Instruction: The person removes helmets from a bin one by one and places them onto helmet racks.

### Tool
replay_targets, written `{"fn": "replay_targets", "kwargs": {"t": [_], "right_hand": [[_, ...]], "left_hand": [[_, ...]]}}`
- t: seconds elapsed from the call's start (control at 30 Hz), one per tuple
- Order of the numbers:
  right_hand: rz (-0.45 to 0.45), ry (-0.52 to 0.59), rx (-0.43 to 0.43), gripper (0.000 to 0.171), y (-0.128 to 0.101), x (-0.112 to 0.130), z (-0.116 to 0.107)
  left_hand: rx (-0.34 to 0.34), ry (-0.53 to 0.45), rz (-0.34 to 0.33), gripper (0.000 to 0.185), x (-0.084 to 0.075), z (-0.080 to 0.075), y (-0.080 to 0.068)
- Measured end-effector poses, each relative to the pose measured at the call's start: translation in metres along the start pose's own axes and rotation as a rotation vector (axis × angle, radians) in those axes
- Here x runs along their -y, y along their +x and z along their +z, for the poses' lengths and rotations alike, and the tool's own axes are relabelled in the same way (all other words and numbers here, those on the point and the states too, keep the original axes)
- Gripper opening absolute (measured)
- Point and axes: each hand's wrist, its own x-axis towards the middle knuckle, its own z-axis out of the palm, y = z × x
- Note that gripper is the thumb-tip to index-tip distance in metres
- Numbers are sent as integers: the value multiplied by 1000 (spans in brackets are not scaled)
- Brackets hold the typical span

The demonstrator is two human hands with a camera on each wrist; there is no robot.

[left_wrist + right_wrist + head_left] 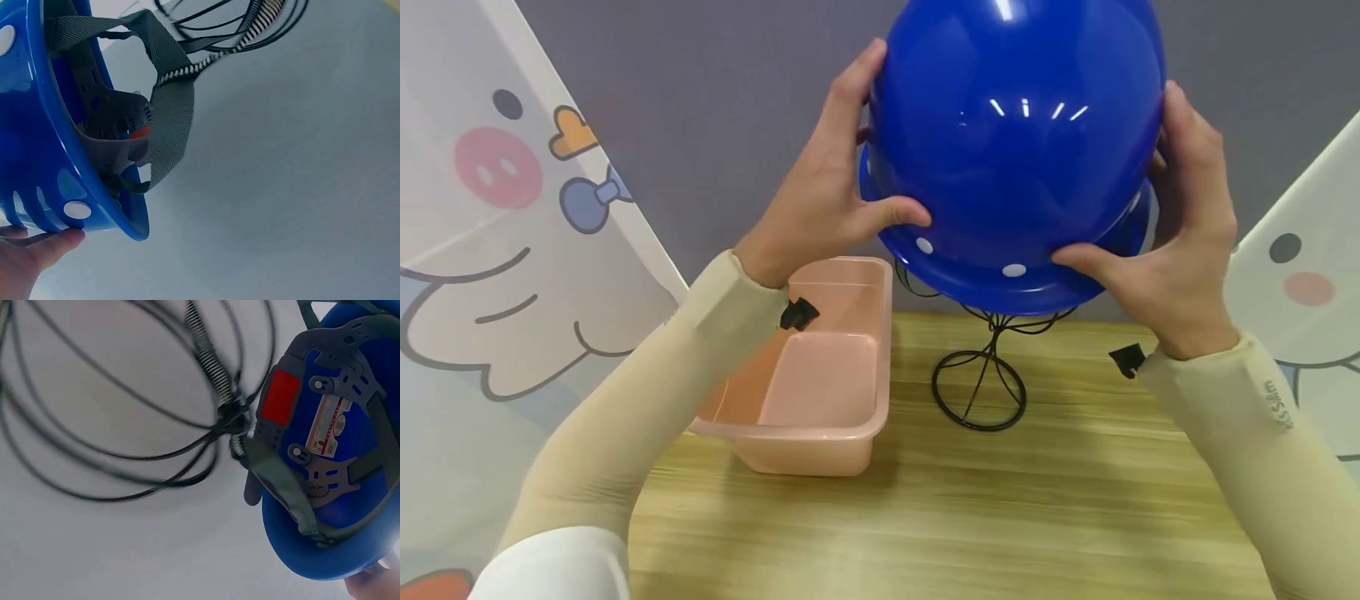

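Note:
A glossy blue hard hat (1011, 142) is held up in the air between both hands, above a black wire stand (981, 367). My left hand (823, 196) grips its left side, thumb on the shell near the brim. On the other side my right hand (1176, 229) grips the shell, with the thumb under the brim. The left wrist view shows the hat's rim (56, 181) with grey webbing straps (165, 119) inside. From the right wrist, the grey inner harness (331, 444) with a red patch shows beside the stand's wire loops (125, 412).
An empty pink plastic tub (816, 375) sits on the wooden table (1000, 517) left of the stand. White panels with cartoon animals (497, 250) flank the table on both sides. A grey wall is behind.

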Motion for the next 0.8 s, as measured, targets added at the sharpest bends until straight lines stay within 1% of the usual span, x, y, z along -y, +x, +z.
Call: {"fn": "replay_targets", "kwargs": {"t": [0.13,0.23,0.3,0.43,0.53,0.67,0.8], "right_hand": [[47,-55,22,114,-5,0,-8],[83,-97,40,112,-10,2,-16],[107,-124,57,109,-13,3,-21],[151,-208,115,100,-20,3,-30],[179,-278,153,94,-27,1,-34],[206,-334,185,93,-36,-9,-43],[240,-359,200,98,-46,-25,-53]], "left_hand": [[44,26,-38,113,6,17,5],[96,69,-82,113,10,29,8],[132,80,-114,113,12,37,10],[188,65,-180,114,17,51,12],[233,46,-248,115,20,60,10],[285,23,-325,114,23,71,6],[318,5,-351,114,27,80,-1]]}}
